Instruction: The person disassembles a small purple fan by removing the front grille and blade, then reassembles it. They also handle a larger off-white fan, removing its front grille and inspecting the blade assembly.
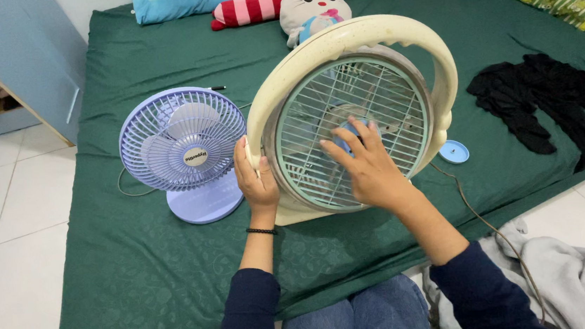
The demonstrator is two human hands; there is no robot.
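On the green mattress [141, 283], left hand [257, 178] grips the cream fan [394, 32]; right hand [369, 165] lies open on its grille [385, 93].

The person wears a dark navy long-sleeved top, both sleeves pushed up to about mid-forearm so the cuffs bunch slightly in soft folds. A thin black beaded bracelet circles the wrist of the left hand [257, 182]. The right hand [370, 168] is bare, with no ring or band visible on it. The fingernails look short and unpainted. Below the arms, the knees show in medium-blue denim trousers with a faded, slightly mottled wash.
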